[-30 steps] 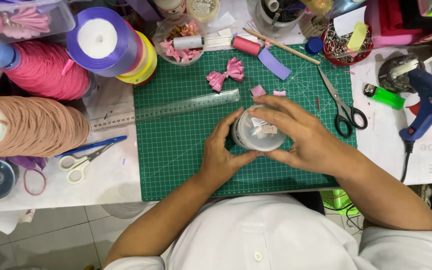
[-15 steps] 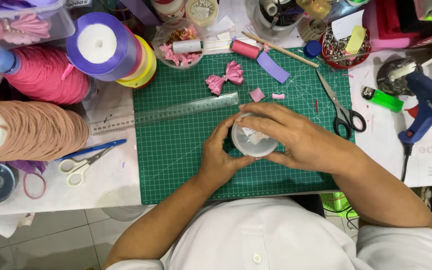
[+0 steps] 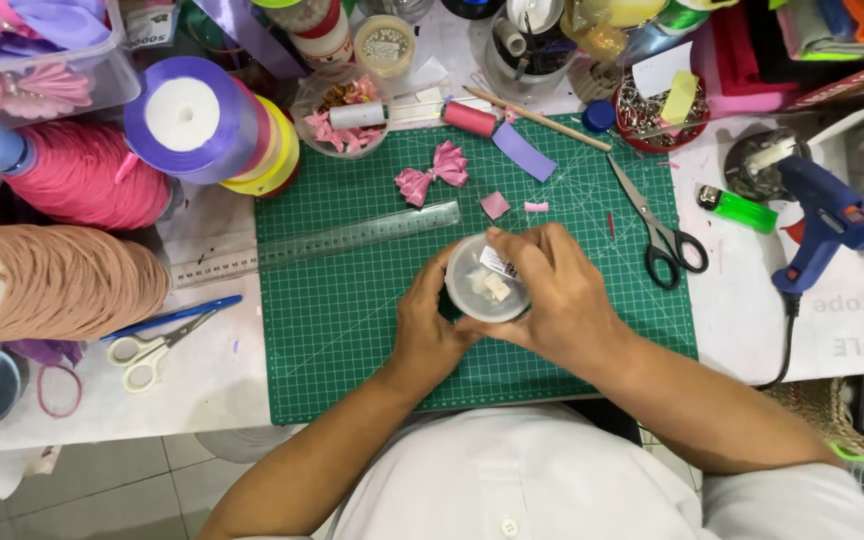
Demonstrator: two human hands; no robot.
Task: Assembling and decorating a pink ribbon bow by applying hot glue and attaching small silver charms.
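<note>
Fingers [image 3: 512,250] of both hands wrap round clear container [image 3: 487,280], above green mat [image 3: 352,320].

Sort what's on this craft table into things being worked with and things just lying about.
In use:
small round clear tub
left hand
right hand
green cutting mat, under the hands

Lying about:
pink ribbon bow
clear ruler
black-handled scissors
blue glue gun
purple ribbon roll
</note>
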